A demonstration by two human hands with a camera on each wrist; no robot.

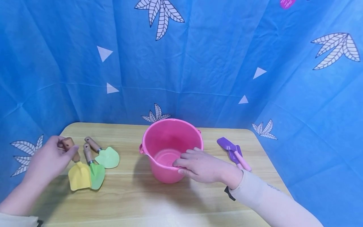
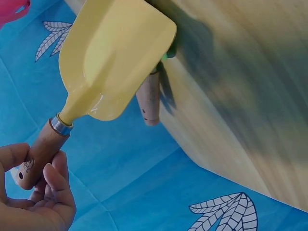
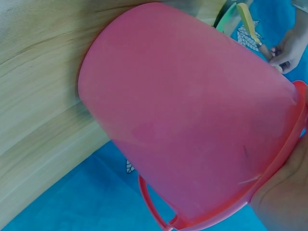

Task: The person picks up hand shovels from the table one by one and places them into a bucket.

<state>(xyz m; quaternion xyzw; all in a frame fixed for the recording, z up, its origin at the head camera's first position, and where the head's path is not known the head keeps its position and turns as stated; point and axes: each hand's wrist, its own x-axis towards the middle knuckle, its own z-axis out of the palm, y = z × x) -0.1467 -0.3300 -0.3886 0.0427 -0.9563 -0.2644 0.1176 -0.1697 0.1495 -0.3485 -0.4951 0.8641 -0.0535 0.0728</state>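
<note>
My left hand (image 1: pixel 46 160) pinches the wooden handle of a yellow toy shovel (image 1: pixel 80 176) near its end. In the left wrist view the shovel's blade (image 2: pixel 115 53) is raised over the table edge. Beside it lie a green pointed trowel (image 1: pixel 97 176) and a light green shovel (image 1: pixel 109 158), both with wooden handles. The yellow blade overlaps the pointed trowel in the head view. A pink bucket (image 1: pixel 167 176) stands upright mid-table, and my right hand (image 1: pixel 202 166) grips its near right rim, fingers over the inside. Nothing shows inside the bucket.
Two purple toy shovels (image 1: pixel 227 144) with pink handles lie crossed to the right of the bucket. The light wooden table (image 1: pixel 127 201) has rounded back corners. A blue curtain (image 1: pixel 181 63) with white leaf prints hangs behind and at both sides.
</note>
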